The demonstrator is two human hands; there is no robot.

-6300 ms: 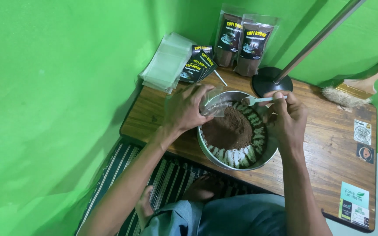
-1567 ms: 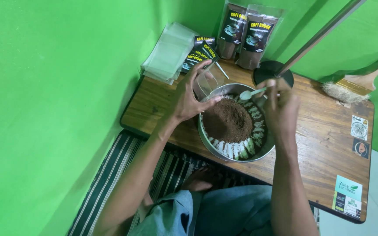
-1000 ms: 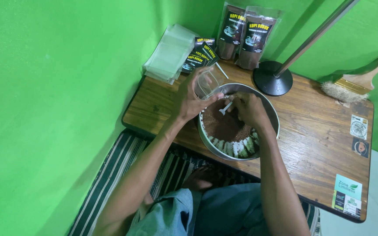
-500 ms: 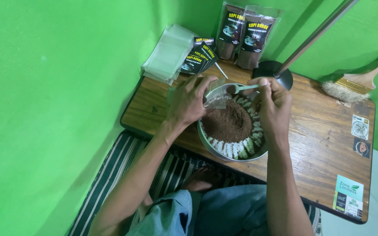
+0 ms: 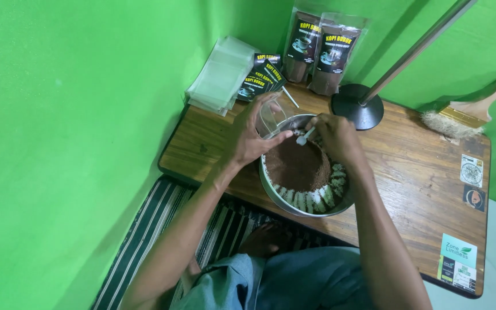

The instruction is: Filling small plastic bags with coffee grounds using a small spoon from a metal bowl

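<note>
A metal bowl (image 5: 275,194) heaped with brown powder (image 5: 297,166) sits on a low wooden table (image 5: 414,172). My left hand (image 5: 249,138) holds a small clear plastic pouch (image 5: 271,115) open and upright at the bowl's far left rim. My right hand (image 5: 333,136) grips a small white spoon (image 5: 304,136) whose tip touches the powder just beside the pouch. Pale green and white pieces line the bowl's near inner wall.
A stack of clear pouches (image 5: 220,76) and black printed labels (image 5: 264,77) lie at the table's far left. Two filled dark packets (image 5: 322,51) lean on the green wall. A black stand base (image 5: 357,106) with a pole, and a brush (image 5: 469,112), sit right.
My right hand has dipped the spoon from above the bowl's far rim down into the powder next to the pouch. The left hand keeps the pouch at the rim.
</note>
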